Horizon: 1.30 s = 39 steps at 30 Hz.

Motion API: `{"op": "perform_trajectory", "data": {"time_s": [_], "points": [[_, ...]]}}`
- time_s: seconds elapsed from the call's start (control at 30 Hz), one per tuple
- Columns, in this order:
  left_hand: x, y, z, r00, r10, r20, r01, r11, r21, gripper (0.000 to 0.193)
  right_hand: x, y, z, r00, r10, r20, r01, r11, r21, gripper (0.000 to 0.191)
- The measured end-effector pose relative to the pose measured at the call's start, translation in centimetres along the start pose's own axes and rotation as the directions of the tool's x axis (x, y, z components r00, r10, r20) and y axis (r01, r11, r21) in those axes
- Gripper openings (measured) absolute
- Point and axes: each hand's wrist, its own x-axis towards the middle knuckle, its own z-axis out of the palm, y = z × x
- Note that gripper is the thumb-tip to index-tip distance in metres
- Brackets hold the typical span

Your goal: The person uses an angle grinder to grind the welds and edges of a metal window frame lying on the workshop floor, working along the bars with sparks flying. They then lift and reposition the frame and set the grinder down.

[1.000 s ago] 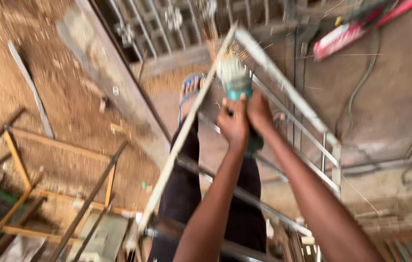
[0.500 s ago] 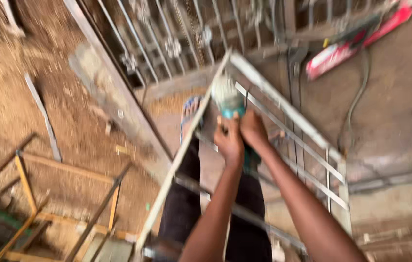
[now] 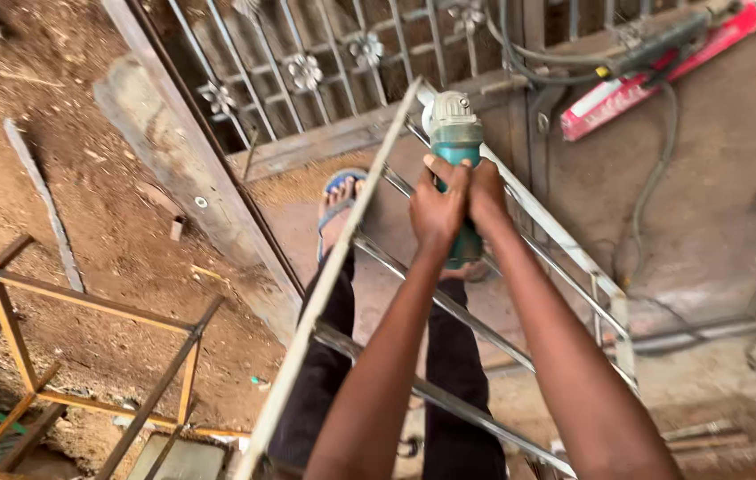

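**Both hands clenched on angle grinder at top of metal frame**

Both arms are extended forward, nearly straight, converging on one tool. The left hand (image 3: 436, 209) and right hand (image 3: 485, 191) are clasped side by side around the body of a teal angle grinder (image 3: 454, 147), fingers wrapped tight. The grinder's head meets the upper corner of a pale metal frame (image 3: 342, 258), which slants across the person's legs. A sandalled foot (image 3: 338, 209) rests beneath the frame. An ornamental iron gate (image 3: 307, 71) lies flat beyond.
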Motion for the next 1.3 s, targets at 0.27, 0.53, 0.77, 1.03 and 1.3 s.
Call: {"op": "perform_trajectory", "data": {"time_s": [0.27, 0.53, 0.77, 1.03, 1.3], "points": [[2.3, 0.3, 0.7, 0.999, -0.049, 0.012, 0.049, 0.997, -0.064, 0.085, 4.1, -0.1, 0.6, 0.996, -0.014, 0.083, 0.029, 0.984, -0.175, 0.062], [2.3, -0.1, 2.2, 0.987, -0.143, -0.078, 0.135, 0.985, -0.108, 0.083, 5.3, 0.8, 0.3, 0.973, -0.104, 0.208, 0.125, 0.988, -0.089, 0.061], [2.9, -1.2, 2.1, 0.993, -0.101, -0.063, 0.076, 0.944, -0.321, 0.081, 5.7, 0.5, 0.7, 0.982, -0.047, 0.182, 0.088, 0.970, -0.227, 0.060], [3.1, -1.7, 1.9, 0.992, -0.071, -0.102, 0.041, 0.961, -0.273, 0.087, 5.4, 1.1, 1.1, 0.976, -0.133, 0.174, 0.156, 0.979, -0.132, 0.062], [3.3, -1.8, 1.4, 0.995, -0.087, -0.044, 0.062, 0.917, -0.394, 0.078, 5.3, 1.1, 2.0, 0.977, -0.213, 0.024, 0.212, 0.942, -0.261, 0.075]]}}
